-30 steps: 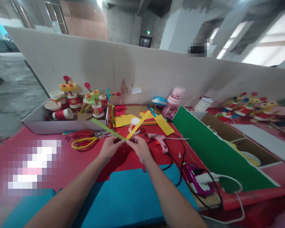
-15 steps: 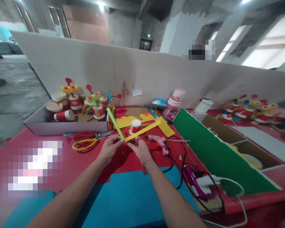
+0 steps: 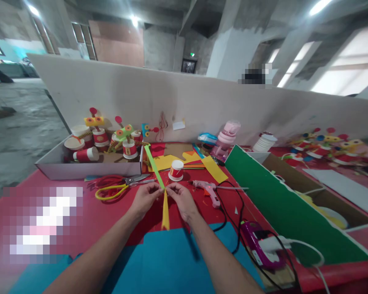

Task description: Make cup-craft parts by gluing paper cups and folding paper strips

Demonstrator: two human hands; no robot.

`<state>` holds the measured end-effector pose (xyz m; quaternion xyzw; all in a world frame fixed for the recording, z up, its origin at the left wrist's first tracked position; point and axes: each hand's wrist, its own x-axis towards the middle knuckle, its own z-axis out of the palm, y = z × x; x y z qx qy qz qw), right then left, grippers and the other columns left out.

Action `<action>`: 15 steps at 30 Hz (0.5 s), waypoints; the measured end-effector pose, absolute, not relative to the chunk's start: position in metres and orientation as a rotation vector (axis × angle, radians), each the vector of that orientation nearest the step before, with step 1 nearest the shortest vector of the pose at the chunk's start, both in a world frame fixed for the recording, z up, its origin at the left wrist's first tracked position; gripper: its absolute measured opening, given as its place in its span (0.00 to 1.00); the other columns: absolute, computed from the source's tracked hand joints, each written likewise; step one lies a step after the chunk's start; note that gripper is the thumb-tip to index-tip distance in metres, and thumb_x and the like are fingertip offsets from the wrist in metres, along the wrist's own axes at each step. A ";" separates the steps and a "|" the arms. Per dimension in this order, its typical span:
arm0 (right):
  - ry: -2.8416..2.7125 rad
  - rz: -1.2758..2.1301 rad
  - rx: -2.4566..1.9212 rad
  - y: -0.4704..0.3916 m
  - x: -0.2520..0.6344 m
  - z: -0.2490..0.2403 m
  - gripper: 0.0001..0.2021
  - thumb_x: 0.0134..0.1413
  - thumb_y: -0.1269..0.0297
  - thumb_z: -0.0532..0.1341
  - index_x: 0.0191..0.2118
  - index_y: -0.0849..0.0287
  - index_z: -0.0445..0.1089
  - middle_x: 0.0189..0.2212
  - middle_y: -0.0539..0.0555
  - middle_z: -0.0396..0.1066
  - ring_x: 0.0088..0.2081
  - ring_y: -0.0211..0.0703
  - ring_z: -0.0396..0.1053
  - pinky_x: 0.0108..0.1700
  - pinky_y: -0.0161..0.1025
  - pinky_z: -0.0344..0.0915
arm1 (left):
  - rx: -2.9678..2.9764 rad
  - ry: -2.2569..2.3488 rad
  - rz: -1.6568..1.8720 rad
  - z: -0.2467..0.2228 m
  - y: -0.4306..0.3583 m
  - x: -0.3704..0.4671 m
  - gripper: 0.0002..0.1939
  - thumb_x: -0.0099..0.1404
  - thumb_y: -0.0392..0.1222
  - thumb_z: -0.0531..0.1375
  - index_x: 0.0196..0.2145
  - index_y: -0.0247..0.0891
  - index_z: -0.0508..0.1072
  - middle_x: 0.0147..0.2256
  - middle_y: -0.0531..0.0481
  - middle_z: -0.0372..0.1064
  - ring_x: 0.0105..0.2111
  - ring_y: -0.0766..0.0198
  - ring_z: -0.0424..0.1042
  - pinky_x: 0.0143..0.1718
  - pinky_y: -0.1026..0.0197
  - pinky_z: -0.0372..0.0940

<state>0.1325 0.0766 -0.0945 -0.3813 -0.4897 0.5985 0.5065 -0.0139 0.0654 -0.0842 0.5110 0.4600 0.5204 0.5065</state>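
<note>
Both hands meet over the red table, pinching two paper strips where they join. My left hand (image 3: 147, 199) is closed on the joint from the left, by the lower end of a green paper strip (image 3: 154, 165) that slants up and away. My right hand (image 3: 181, 199) is closed at the same joint from the right. From there a yellow paper strip (image 3: 165, 212) hangs toward me, its near end notched. Just beyond my fingers an upside-down red and white paper cup (image 3: 176, 170) stands on the table. A pink glue gun (image 3: 208, 190) lies right of my right hand.
Scissors with yellow handles (image 3: 113, 192) lie at left, before a white box (image 3: 88, 171) of cup figures. Blue sheets (image 3: 178, 261) cover the near table. At right are a purple power strip (image 3: 260, 245), cables and a green-sided box (image 3: 282, 204). Behind stands a white partition (image 3: 141, 90).
The yellow strip has swung from pointing up and right to pointing down toward me. The green strip keeps its upward slant. Both hands remain at the joint.
</note>
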 end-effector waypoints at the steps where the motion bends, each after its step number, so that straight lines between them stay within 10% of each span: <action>1: -1.179 1.423 -0.924 0.077 0.132 -0.095 0.12 0.41 0.55 0.68 0.29 0.59 0.72 0.25 0.49 0.71 0.29 0.38 0.66 0.35 0.35 0.64 | 1.228 1.118 1.254 -0.085 0.066 -0.014 0.14 0.49 0.49 0.67 0.25 0.35 0.73 0.21 0.53 0.67 0.21 0.69 0.62 0.24 0.66 0.57; 15: -1.278 1.062 -1.026 0.073 0.131 -0.095 0.11 0.51 0.56 0.62 0.35 0.58 0.75 0.32 0.53 0.76 0.36 0.45 0.71 0.40 0.39 0.66 | 1.055 1.010 1.211 -0.084 0.064 -0.015 0.16 0.47 0.48 0.69 0.32 0.35 0.78 0.27 0.48 0.74 0.24 0.65 0.69 0.27 0.64 0.62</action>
